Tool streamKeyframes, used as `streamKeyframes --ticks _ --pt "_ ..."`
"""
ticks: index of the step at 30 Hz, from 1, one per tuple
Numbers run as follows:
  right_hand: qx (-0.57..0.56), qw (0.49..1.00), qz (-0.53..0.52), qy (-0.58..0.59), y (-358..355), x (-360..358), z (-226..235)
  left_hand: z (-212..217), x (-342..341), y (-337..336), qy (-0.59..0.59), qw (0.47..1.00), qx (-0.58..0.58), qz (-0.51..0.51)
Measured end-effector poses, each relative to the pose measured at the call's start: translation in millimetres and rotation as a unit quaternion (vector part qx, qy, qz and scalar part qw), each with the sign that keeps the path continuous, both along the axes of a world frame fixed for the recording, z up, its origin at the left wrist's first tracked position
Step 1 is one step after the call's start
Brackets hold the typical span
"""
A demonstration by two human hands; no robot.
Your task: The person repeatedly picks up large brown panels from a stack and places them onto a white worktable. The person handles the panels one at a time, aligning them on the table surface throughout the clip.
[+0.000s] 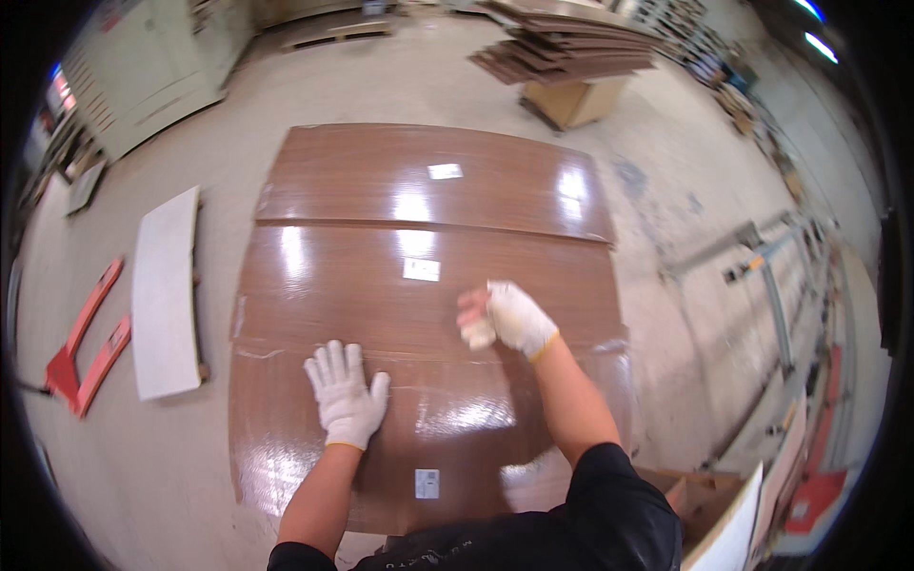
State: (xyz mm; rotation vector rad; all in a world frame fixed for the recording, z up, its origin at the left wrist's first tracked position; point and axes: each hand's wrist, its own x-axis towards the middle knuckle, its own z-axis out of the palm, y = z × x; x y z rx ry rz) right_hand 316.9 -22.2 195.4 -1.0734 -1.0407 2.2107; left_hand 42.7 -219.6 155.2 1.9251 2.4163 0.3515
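Observation:
In front of me lie three wide brown wood-grain panels in shiny clear film: a near panel (286, 419), a middle panel (324, 295) and a far panel (343, 176). My left hand (347, 400), in a white knit glove, rests flat on the near panel with its fingers spread. Over the middle panel's near part is my right hand (514, 319), gloved too, with some fingertips bare. Its fingers are curled in and slightly blurred; whatever they may hold cannot be made out. Small white labels sit on the near (427, 483), middle (421, 269) and far (445, 171) panels.
On the left floor are a red pallet jack (90, 362) and a white board (167, 295). A pile of brown panels (571, 48) stands on a wooden base at the back. Metal frames (771, 295) line the right side, and a pale cabinet (143, 76) stands far left.

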Motion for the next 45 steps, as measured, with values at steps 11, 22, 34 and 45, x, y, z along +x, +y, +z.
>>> streamKeyframes --ticks 11,22,34,45 --pt "0.113 0.765 -0.190 -0.605 -338 291 83 -12 2 -4 0.050 0.997 0.049 -0.020" --pt "0.007 0.313 -0.929 -0.199 -777 497 47 21 141 -34 0.010 0.996 0.056 -0.065" --pt "0.189 0.371 -0.909 -0.006 -829 527 24 128 807 -275 -0.432 0.468 -0.321 -0.700" --pt "0.269 0.264 -0.920 0.111 -848 521 2 94 1070 -589 -0.498 0.281 -0.765 -0.295"
